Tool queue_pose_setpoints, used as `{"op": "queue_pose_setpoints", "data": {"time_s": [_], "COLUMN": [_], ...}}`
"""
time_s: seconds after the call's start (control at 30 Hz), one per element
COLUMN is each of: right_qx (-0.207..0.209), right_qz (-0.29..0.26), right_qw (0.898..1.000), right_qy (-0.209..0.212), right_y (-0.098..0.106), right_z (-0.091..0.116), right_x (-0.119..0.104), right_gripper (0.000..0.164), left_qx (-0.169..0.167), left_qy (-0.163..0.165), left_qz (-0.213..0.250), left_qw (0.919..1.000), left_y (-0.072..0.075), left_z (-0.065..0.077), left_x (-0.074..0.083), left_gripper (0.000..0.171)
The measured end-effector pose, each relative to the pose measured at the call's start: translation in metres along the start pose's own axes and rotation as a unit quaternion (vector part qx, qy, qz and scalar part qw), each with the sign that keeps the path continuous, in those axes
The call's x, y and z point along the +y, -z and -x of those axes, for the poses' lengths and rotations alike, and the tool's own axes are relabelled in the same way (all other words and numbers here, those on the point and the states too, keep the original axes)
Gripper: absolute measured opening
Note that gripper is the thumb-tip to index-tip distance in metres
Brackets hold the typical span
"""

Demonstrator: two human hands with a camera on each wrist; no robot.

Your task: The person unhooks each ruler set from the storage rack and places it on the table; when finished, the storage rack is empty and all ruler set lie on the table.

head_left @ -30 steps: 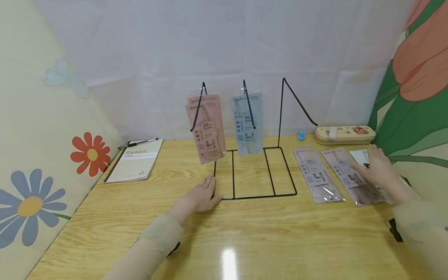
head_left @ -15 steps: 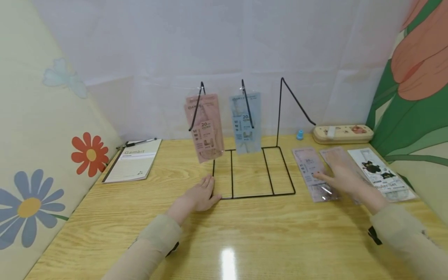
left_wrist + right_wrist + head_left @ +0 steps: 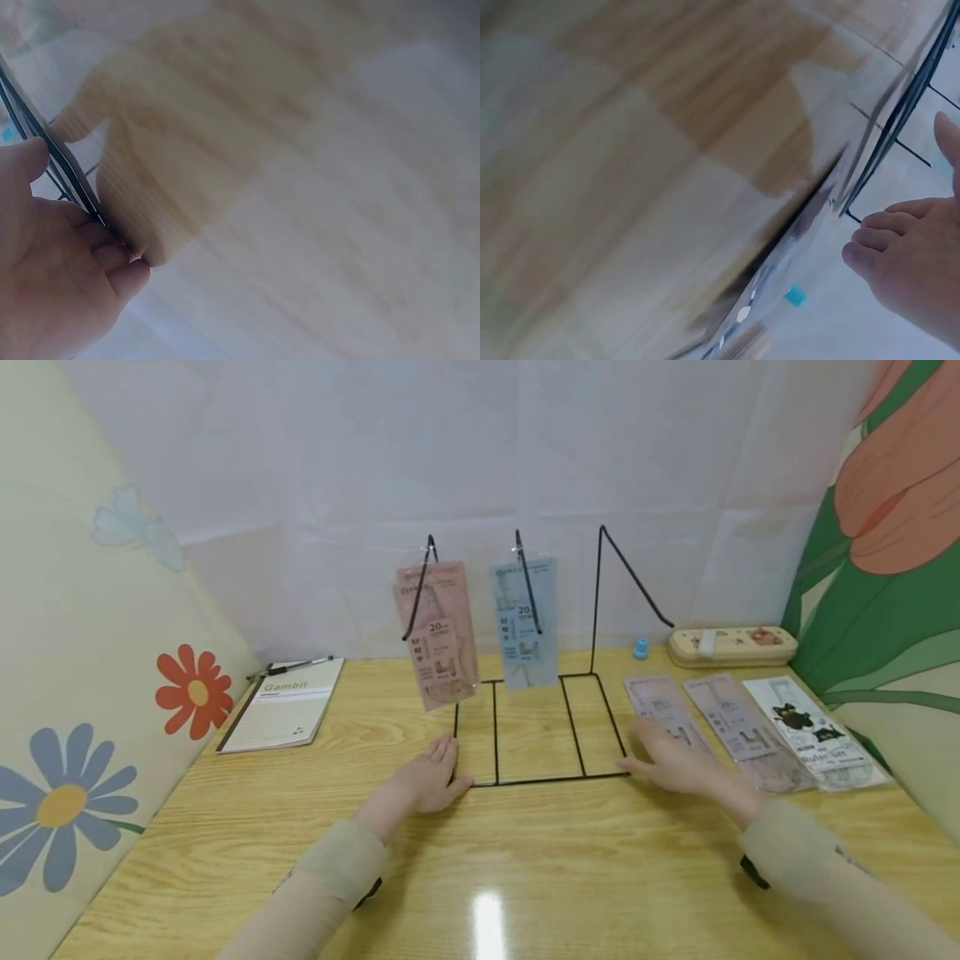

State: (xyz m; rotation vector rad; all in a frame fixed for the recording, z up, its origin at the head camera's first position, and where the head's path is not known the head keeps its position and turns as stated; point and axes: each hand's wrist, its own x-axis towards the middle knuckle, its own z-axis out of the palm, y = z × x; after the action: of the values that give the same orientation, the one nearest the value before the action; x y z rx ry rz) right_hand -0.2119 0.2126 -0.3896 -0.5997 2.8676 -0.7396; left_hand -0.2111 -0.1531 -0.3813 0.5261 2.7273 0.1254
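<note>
A black wire display rack [image 3: 540, 782] stands on the wooden table. Its left hook carries pink packaged ruler sets [image 3: 442, 647], one in front of another, and a blue packaged ruler set [image 3: 525, 618] hangs from the middle hook. The right hook is bare. My left hand [image 3: 427, 779] rests against the base's front left corner, thumb and fingertips at the wire in the left wrist view. My right hand [image 3: 671, 762], fingers extended, is at the base's front right corner, partly covering a pinkish-purple packet [image 3: 656, 693] on the table.
Right of that packet lie a second pinkish-purple packet [image 3: 727, 714] and a white ruler set packet [image 3: 810, 727]. Behind them are a beige pencil case [image 3: 733, 647] and a small blue object [image 3: 641, 648]. A notepad [image 3: 288, 710] with a black pen [image 3: 296, 666] lies at the left.
My right hand has moved left from the white packet, across the pinkish-purple packets, to the rack's right corner. My left hand has stayed at the left corner.
</note>
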Motion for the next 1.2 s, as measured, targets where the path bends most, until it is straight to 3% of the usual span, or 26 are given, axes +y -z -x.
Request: {"op": "queue_pose_setpoints", "data": {"time_s": [0.27, 0.5, 0.77, 1.03, 1.2], "right_qx": [-0.058, -0.091, -0.113, -0.117, -0.117], "right_qz": [-0.002, -0.014, -0.02, -0.009, -0.004], "right_qw": [0.998, 0.995, 0.993, 0.993, 0.993], "right_qy": [0.01, -0.038, -0.042, -0.03, -0.029], "right_y": [-0.009, -0.009, -0.008, -0.009, -0.008], "right_z": [-0.012, -0.016, -0.016, -0.02, -0.021], "right_x": [-0.005, -0.008, -0.014, -0.012, -0.012], "right_gripper": [0.078, 0.088, 0.088, 0.088, 0.088], "left_qx": [-0.005, -0.003, -0.004, 0.034, 0.073], "left_qy": [0.001, 0.002, -0.002, -0.035, -0.027], "left_qz": [0.011, 0.012, 0.027, 0.097, 0.135], "left_qw": [0.9999, 0.9999, 0.9996, 0.9941, 0.9877], "left_y": [0.001, 0.001, 0.001, 0.002, 0.02], "left_z": [0.001, -0.001, 0.001, 0.002, 0.007], "left_x": [0.003, 0.003, 0.001, -0.018, -0.035], "left_gripper": [0.072, 0.072, 0.072, 0.069, 0.06]}}
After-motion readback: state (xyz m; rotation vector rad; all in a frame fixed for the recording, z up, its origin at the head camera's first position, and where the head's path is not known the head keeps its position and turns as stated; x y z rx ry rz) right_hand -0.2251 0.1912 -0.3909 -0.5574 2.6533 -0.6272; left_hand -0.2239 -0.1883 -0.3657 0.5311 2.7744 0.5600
